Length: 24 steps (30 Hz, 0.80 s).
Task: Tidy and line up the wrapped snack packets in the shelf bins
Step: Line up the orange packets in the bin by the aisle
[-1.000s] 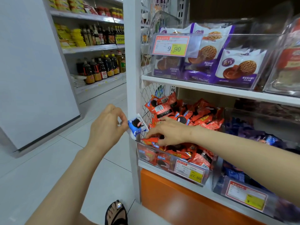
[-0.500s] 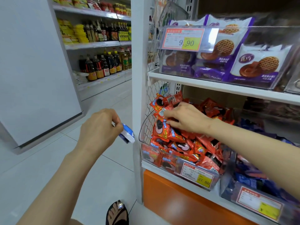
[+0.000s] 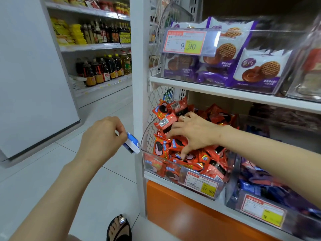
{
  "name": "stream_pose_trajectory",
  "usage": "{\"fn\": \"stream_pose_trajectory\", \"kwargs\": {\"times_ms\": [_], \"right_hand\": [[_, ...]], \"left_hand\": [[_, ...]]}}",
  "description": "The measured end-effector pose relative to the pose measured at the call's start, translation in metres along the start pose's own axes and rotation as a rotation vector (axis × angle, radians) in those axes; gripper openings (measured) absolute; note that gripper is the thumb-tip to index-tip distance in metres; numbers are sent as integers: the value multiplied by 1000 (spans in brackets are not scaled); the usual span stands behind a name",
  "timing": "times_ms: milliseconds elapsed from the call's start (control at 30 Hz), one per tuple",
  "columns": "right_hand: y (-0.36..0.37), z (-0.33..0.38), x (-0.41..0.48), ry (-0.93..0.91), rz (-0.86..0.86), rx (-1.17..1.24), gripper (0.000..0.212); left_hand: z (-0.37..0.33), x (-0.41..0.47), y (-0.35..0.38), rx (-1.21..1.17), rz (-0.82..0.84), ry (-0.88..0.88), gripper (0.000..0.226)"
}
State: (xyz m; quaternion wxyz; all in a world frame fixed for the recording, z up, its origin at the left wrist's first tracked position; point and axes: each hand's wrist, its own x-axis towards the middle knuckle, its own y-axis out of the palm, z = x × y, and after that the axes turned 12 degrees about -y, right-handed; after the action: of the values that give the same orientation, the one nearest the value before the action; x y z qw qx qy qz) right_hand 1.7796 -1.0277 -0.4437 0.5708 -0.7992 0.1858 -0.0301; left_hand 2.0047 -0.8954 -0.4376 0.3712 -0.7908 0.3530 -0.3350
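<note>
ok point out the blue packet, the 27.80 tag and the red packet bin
blue packet (image 3: 132, 143): head view, its blue-and-white face
27.80 tag (image 3: 201, 184): head view, label middle
red packet bin (image 3: 148, 136): head view, clear left wall

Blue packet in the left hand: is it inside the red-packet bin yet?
No, the left hand pinches the blue packet outside the clear bin, by the white shelf post.

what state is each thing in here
blue wrapped snack packet, pinched in left hand, in mid-air
red wrapped snack packets, jumbled heap, not lined up
clear plastic shelf bin, heaped full
right hand, open, spread on the red packets
purple-and-white biscuit packs, standing upright
</note>
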Motion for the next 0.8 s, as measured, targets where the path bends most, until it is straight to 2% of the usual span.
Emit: {"fn": "stream_pose_trajectory", "kwargs": {"times_ms": [100,233,333,467,533,600,700,800], "right_hand": [[6,4,2,-1,-52,-178,66],[6,0,4,121,-160,-81,62],[0,-3,-1,150,-115,208,70],[-12,0,-16,132,-323,736,71],[-19,6,-21,80,-359,983,72],[-23,11,-25,32,-353,1109,73],[-29,14,-34,88,-347,1106,51],[-28,13,-47,241,-452,890,34]], "left_hand": [[-4,-2,2,-33,11,18,13],[-5,-3,6,-45,27,58,10],[-9,-3,8,-79,48,96,10],[-21,-5,12,-232,97,218,12],[-31,-9,16,-361,151,321,16],[-42,-13,20,-444,187,405,18],[-53,-19,30,-518,184,474,9],[-60,-22,39,-583,266,409,12]]}}
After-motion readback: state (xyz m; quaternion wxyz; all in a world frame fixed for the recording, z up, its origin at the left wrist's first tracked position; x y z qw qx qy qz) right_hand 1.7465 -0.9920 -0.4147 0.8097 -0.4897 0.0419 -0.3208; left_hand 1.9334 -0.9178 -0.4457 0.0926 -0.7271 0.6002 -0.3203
